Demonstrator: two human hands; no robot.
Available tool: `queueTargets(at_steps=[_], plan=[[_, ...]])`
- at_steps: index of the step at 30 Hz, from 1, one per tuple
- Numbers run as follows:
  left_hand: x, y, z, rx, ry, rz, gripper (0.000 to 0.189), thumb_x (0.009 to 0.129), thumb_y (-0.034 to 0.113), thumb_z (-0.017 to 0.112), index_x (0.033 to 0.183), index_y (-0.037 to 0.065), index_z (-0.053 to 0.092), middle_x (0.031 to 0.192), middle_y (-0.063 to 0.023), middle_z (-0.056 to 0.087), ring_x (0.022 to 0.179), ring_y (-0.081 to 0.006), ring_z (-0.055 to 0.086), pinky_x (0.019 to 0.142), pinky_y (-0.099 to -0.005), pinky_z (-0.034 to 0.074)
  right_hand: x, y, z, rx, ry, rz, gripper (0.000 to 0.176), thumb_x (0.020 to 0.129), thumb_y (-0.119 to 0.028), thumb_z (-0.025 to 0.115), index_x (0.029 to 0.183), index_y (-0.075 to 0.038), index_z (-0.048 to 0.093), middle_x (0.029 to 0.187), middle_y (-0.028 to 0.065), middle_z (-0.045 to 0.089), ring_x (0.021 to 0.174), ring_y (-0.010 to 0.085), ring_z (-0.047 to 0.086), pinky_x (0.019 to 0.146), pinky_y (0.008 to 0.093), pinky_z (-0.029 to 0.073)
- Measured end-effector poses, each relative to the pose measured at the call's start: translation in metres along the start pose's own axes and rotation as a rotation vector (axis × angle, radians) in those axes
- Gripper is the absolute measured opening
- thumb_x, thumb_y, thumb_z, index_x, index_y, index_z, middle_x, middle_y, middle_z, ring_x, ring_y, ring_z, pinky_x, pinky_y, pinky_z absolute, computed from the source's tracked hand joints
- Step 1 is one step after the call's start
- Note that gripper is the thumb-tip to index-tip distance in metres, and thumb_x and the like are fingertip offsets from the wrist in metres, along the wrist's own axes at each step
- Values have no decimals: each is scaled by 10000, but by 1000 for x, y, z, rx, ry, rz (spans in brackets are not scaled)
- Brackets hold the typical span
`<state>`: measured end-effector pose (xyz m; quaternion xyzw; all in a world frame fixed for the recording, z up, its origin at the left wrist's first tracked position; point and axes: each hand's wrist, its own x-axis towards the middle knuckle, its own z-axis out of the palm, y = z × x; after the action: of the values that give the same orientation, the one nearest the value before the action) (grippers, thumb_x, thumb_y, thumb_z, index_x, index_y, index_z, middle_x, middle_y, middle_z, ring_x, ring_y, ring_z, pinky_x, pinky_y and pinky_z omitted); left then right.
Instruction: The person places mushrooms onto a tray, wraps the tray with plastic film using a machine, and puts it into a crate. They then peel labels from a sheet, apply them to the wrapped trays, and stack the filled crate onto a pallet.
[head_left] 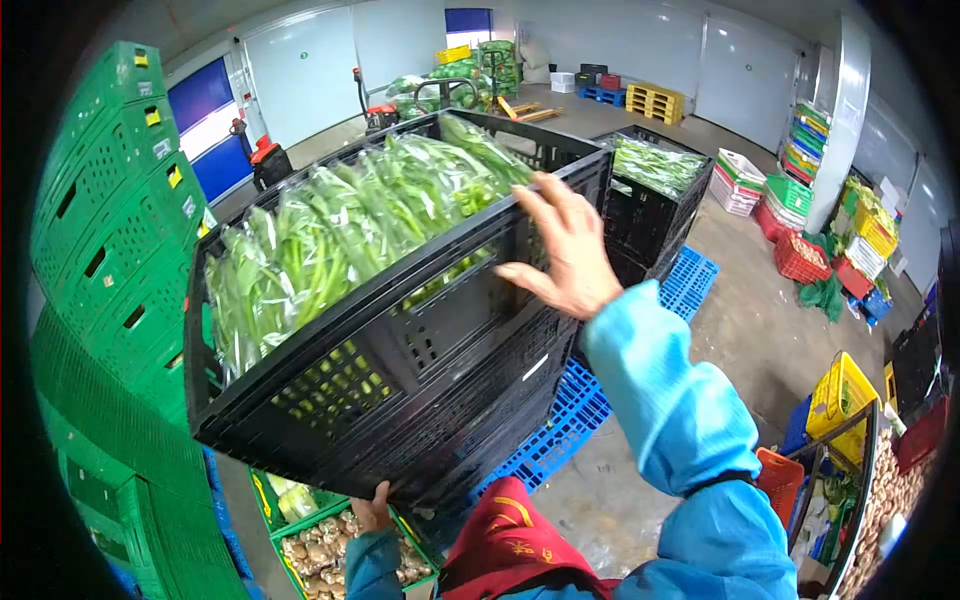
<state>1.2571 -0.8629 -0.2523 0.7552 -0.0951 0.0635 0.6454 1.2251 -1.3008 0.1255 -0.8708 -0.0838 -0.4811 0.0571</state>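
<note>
A black plastic crate (395, 385) full of leafy green vegetables in clear bags (370, 200) is right in front of me, on top of other black crates. It looks slanted, though the wide lens bends the view. My right hand (565, 245) lies against its near right corner, fingertips at the rim, thumb stretched out along the side. Low down, my left hand (372, 512) grips the crate's bottom edge from beneath; its fingers are mostly hidden. Under my left forearm is a green crate of mushrooms (320, 555).
Green crates (110, 230) are stacked high on the left. A second black crate of bagged greens (655, 165) stands behind, near a blue pallet (690, 283). Mixed crates and a red basket (800, 258) line the right side. A pallet jack (380, 112) is at the back.
</note>
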Motion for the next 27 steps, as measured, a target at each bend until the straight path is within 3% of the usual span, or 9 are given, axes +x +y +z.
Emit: queueTargets(at_steps=[7,10,12,16,17,19,22,24,27], plan=[[-10,10,-6,130,-34,-134,477,864,166,594,1259,-11,394,1202,-149,506,1041,-236,505,925,-332,375,25,20,14,29,-5,-45,663,651,-478,712,1154,-97,508,1087,115,482,1121,311,421,1010,519,245],[-13,-105,-46,278,7,-162,423,878,183,578,1206,-34,422,1169,-164,531,1026,-237,522,909,-339,388,30,31,22,59,9,-104,648,645,-504,700,1106,-84,525,1014,103,494,1037,300,446,1002,506,243],[-17,-111,-42,252,101,-182,386,877,197,584,1132,-66,461,1117,-176,563,1005,-246,537,888,-346,402,33,36,27,72,8,-148,653,646,-519,694,1087,-68,528,1003,102,490,1024,292,446,998,492,232],[-1,-14,-4,152,62,-51,403,872,241,593,1086,-85,493,1091,-187,576,995,-262,544,857,-367,416,37,47,42,48,14,-155,707,641,-630,645,1048,-65,524,1017,107,494,1037,292,443,1007,510,188],[9,24,10,329,27,-240,443,864,260,602,1126,-73,476,1107,-173,566,999,-253,536,860,-365,416,40,51,47,55,-5,-143,696,647,-619,649,1042,-61,518,1012,111,490,1039,298,441,1007,511,189],[24,-4,7,130,-16,-192,494,826,241,654,1197,-31,474,1144,-144,553,1003,-255,521,906,-347,397,50,63,62,49,28,-178,659,633,-547,687,1047,-61,523,1006,126,481,1022,321,437,993,499,217],[48,-80,3,282,60,-113,485,817,241,657,1179,-35,488,1132,-152,565,1001,-256,534,898,-351,407,71,79,90,44,-12,-153,625,654,-499,697,1054,-54,516,1022,130,477,1065,317,424,1006,498,202],[89,1,36,43,8,-114,497,799,249,671,1174,-31,503,1131,-153,572,1009,-259,542,916,-350,402,85,91,113,32,-18,-148,616,657,-485,700,1062,-57,519,1038,128,473,1088,320,413,1019,502,185],[137,-26,40,64,-1,-143,519,784,256,684,1185,-23,508,1140,-141,575,1022,-256,546,933,-351,400,105,110,148,17,-18,-134,607,672,-481,695,1072,-63,513,1043,124,477,1099,317,411,1022,507,178]])
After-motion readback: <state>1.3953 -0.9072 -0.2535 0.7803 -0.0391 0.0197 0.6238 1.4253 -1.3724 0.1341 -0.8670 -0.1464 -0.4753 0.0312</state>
